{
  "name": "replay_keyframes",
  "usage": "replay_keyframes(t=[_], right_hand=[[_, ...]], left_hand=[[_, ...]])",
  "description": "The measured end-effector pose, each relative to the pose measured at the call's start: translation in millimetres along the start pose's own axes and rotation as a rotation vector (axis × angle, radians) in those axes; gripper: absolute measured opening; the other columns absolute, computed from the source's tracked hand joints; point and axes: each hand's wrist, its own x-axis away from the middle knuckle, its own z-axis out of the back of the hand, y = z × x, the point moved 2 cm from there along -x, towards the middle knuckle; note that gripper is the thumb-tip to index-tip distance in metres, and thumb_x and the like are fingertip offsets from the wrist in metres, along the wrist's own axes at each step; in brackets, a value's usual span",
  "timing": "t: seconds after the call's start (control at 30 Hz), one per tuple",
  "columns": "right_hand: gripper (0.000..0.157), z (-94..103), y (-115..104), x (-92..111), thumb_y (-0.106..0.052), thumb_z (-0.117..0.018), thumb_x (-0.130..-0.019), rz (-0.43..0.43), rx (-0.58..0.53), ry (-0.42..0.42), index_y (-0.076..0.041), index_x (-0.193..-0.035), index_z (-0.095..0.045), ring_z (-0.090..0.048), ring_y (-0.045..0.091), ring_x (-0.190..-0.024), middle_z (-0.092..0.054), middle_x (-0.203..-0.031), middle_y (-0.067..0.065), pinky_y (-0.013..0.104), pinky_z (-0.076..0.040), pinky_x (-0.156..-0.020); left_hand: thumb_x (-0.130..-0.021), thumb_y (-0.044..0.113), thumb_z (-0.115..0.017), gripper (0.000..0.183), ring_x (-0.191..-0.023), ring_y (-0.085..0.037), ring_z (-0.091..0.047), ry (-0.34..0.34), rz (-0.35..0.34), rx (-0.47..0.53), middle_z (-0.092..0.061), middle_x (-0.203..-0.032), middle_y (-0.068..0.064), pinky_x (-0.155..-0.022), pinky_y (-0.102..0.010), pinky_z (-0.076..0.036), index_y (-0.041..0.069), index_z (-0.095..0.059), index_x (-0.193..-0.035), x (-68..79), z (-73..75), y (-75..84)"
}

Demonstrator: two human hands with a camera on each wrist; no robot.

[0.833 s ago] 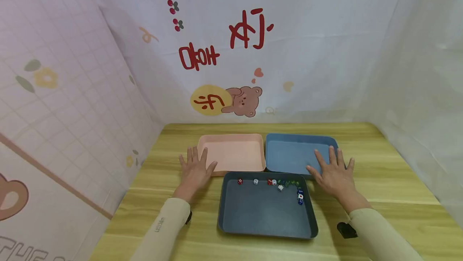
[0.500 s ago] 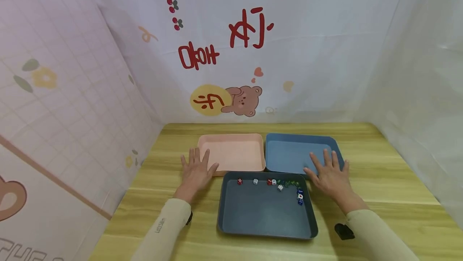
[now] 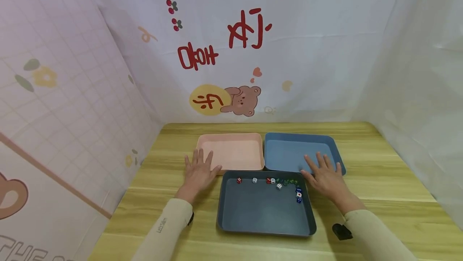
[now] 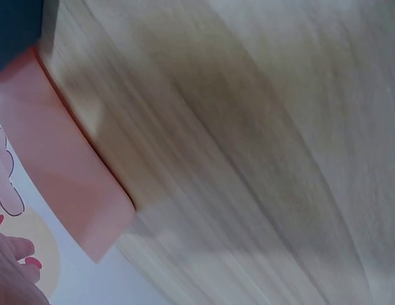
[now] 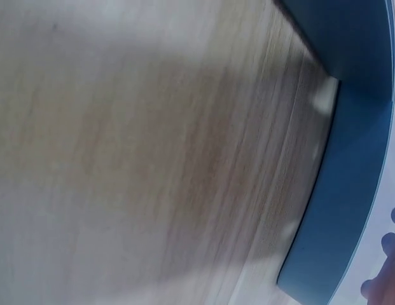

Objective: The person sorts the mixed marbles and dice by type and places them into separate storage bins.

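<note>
My left hand (image 3: 198, 175), fingers spread, is over the near left corner of the pink tray (image 3: 231, 135) in the head view. My right hand (image 3: 326, 178) has its fingers spread too, overlapping the near right part of the blue tray (image 3: 300, 137). Neither hand holds anything. Between them lies a dark grey tray (image 3: 265, 212) with several dice in it. A red die (image 3: 239, 180) and a white die (image 3: 255, 180) lie along its far wall. Several green dice (image 3: 285, 182) cluster near the far right corner, and blue dice (image 3: 299, 200) line the right wall.
A wood-grain table (image 3: 383, 164) carries all three trays. The pink and blue trays stand side by side behind the grey one. A printed white cloth (image 3: 318, 60) hangs behind the table, with more cloth at both sides.
My right hand has moved left and slightly nearer, toward the grey tray. My left hand has shifted a little to the right. The dice and trays stay put.
</note>
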Motion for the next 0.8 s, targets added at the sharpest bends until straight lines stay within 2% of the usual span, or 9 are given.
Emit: replay_keyframes(t=[0.23, 0.43, 0.8], right_hand=[[0.068, -3.4, -2, 4, -0.053, -0.046, -0.102, 0.028, 0.029, -0.008, -0.012, -0.155, -0.034, -0.019, 0.055, -0.141, -0.020, -0.156, 0.034, 0.079, -0.014, -0.103], [0.066, -6.7, -3, 10, -0.052, -0.048, -0.101, 0.038, 0.044, -0.002, -0.013, -0.154, -0.036, -0.023, 0.055, -0.139, -0.025, -0.154, 0.034, 0.078, -0.018, -0.103], [0.061, -12.3, -4, 13, -0.051, -0.044, -0.103, 0.061, 0.062, -0.012, -0.014, -0.151, -0.043, -0.025, 0.055, -0.139, -0.030, -0.153, 0.032, 0.079, -0.019, -0.101]], left_hand=[[-0.102, 0.058, -0.037, 0.070, -0.149, -0.043, -0.010, 0.017, -0.017, -0.022, -0.021, -0.159, -0.025, -0.113, -0.069, -0.005, 0.013, -0.033, -0.156, 1.7, -3.7, 3.3], [-0.101, 0.057, -0.042, 0.071, -0.148, -0.044, -0.012, 0.009, -0.045, 0.022, -0.023, -0.158, -0.026, -0.112, -0.069, -0.006, 0.012, -0.036, -0.155, 5.7, -8.6, 7.9], [-0.101, 0.057, -0.044, 0.070, -0.149, -0.041, -0.012, -0.006, -0.061, 0.039, -0.023, -0.159, -0.024, -0.114, -0.067, -0.007, 0.014, -0.035, -0.155, 14.3, -9.0, 13.5]])
